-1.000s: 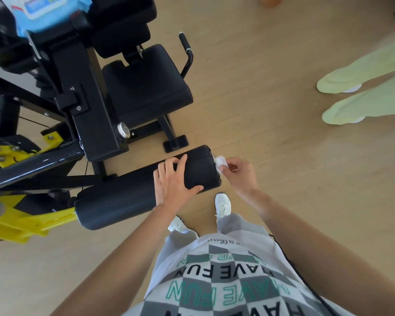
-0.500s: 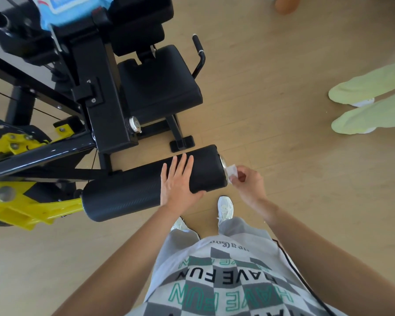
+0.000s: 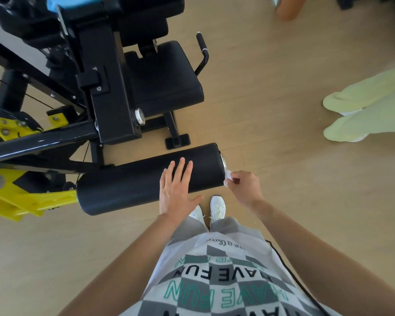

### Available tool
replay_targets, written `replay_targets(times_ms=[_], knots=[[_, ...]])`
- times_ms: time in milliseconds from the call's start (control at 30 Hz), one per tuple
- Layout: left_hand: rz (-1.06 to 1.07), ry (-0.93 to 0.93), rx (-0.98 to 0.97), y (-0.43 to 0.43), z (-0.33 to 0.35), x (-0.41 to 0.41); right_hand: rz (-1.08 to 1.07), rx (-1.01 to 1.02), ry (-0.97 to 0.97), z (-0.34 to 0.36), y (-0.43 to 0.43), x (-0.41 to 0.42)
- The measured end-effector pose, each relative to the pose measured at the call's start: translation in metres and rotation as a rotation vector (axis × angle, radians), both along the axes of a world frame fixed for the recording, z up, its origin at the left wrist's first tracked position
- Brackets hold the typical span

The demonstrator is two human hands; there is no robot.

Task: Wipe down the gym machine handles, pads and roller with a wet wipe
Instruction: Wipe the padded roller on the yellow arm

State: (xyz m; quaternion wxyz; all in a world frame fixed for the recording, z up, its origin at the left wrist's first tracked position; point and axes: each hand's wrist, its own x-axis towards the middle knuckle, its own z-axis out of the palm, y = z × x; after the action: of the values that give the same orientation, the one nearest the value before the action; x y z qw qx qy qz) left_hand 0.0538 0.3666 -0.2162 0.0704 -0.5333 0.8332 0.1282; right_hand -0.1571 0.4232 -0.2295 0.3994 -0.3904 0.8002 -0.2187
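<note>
Pinching right hand (image 3: 244, 187) mostly hides the wipe (image 3: 228, 177).

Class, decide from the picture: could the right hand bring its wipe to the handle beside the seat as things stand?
Probably yes. The right hand pinches the wipe at the end of the roller, and only bare floor lies between it and the handle, though a forward lean seems needed.

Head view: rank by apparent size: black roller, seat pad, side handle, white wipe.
Black cylindrical padded roller and black square seat pad: alike; seat farther, so unranked.
Black curved side handle.
Crumpled white wet wipe.
</note>
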Motion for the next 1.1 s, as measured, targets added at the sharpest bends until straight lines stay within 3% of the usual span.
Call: replay_targets(times_ms=[267, 400, 667, 767, 1000, 1100], knots=[[-0.068, 0.007, 0.116, -0.055, 0.003, -0.006, 0.000, -0.114, 0.166, 0.026, -0.035, 0.007], [-0.075, 0.167, 0.202, -0.071, 0.006, 0.006, 0.115, -0.165, 0.239, 0.021, -0.036, 0.020], [0.147, 0.242, -0.125, -0.036, -0.006, 0.048, 0.160, -0.311, 0.422, 0.015, -0.033, 0.036], [0.188, 0.206, -0.145, -0.034, -0.007, 0.060, 0.267, -0.414, 0.438, 0.018, -0.041, 0.053], [0.304, 0.144, -0.173, -0.039, -0.008, 0.099, 0.636, -0.450, 0.367, 0.021, -0.061, 0.100], [0.328, 0.149, -0.204, -0.033, -0.008, 0.114, 0.626, -0.442, 0.378, 0.020, -0.068, 0.091]])
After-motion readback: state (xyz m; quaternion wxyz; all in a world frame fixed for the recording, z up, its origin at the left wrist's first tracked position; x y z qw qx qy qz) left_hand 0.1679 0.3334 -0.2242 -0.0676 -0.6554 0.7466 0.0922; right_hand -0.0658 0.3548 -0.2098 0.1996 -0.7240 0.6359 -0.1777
